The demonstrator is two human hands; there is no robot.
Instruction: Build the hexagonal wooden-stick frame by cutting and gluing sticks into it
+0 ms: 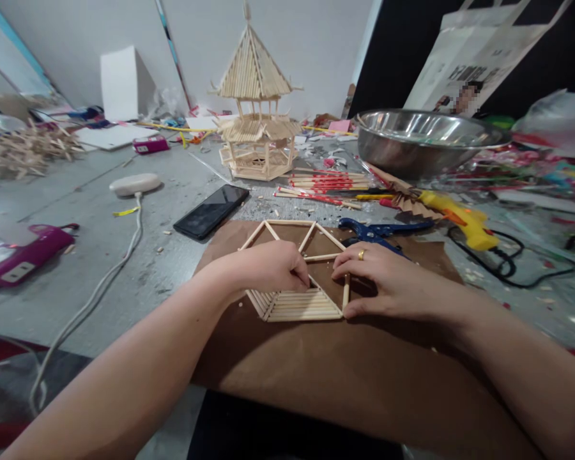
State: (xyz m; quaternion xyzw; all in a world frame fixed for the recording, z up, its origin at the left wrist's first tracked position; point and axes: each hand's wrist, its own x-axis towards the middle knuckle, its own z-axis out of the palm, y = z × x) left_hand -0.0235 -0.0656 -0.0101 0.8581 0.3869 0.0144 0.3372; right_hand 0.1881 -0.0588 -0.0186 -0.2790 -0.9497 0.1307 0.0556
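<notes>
A flat hexagonal frame of wooden sticks [294, 262] lies on a brown cardboard sheet [345, 370]; its near segment is filled with parallel sticks [301, 305]. My left hand [268, 268] rests on the frame's left side, fingers curled and pinched on a thin stick near the centre. My right hand [388, 281], with a gold ring, lies on the frame's right edge, fingers pressed together on the sticks there, thumb along the lower right corner.
A stick-built pagoda model [256, 108] stands behind. A black phone [211, 211], blue pliers [378, 231], yellow glue gun [460, 220] with a black cord, red-wrapped chopsticks [326, 185] and a steel bowl [421, 137] surround the cardboard. A white cable [100, 287] runs left; stick pile [23, 150] at far left.
</notes>
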